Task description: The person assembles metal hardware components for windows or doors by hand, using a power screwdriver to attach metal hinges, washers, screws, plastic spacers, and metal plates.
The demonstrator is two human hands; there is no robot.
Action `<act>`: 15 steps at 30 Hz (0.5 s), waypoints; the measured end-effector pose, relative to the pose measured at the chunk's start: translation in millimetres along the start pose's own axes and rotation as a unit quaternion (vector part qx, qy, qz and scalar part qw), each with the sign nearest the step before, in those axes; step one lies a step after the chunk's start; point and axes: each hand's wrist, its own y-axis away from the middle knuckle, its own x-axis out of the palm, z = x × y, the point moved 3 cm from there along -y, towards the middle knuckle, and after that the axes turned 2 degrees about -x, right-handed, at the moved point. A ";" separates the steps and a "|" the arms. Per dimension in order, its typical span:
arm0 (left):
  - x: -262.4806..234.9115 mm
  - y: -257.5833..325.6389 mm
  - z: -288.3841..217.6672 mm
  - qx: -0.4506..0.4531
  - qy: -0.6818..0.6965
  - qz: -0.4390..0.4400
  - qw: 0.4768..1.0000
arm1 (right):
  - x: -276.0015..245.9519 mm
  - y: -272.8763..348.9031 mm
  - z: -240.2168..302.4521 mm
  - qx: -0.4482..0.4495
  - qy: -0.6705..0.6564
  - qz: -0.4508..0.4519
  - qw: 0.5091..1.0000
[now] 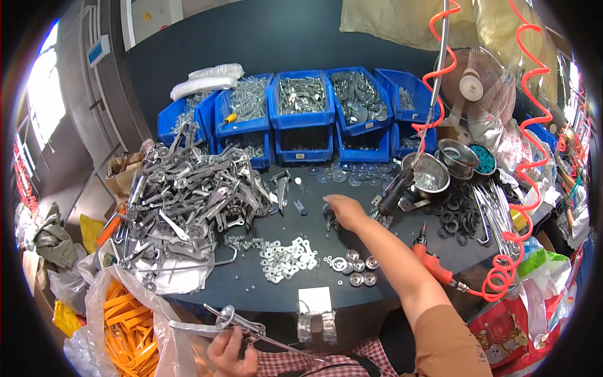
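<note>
Low at the front, my left hand [231, 353] is closed round a metal handle assembly [246, 328], which has a lever, a round disc and a long thin rod. My right hand [345, 212] reaches over the middle of the dark table, its fingers drawn together at a small scatter of springs or screws [331, 221]. Whatever those fingertips hold is too small to make out. Left of that hand lie a small flat metal plate [300, 207] and a pile of flat silver plates with holes [287, 259]. Several shiny round cups [356, 278] sit near the right forearm.
A heap of metal handles [195, 195] covers the left side. Blue bins [301, 119] of small parts line the back. A red air screwdriver [432, 261] lies right, beside black rings [453, 217] and hooked rods [493, 210]. Orange strips [129, 330] fill a bag.
</note>
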 end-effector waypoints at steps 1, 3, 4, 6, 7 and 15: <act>2.9 3.1 1.6 0.012 0.006 0.009 1.000 | 16.6 -8.6 -12.1 -0.032 0.039 0.030 0.998; 5.4 2.9 4.9 0.058 0.002 0.019 0.998 | 34.3 -22.2 1.7 -0.048 0.116 0.156 0.980; 8.0 2.2 5.2 0.095 -0.001 0.021 0.995 | 34.9 -29.9 4.2 -0.054 0.113 0.155 0.980; 1.9 -14.3 -2.5 -0.021 0.082 0.042 0.995 | 43.0 -37.2 5.8 -0.016 0.254 0.282 0.925; 6.6 -17.8 -1.1 0.030 0.078 0.036 0.996 | 33.0 -37.1 5.6 -0.031 0.259 0.242 0.935; 25.1 -27.2 -35.1 0.145 0.060 0.069 0.985 | -107.1 38.1 174.4 0.107 -0.651 0.072 0.748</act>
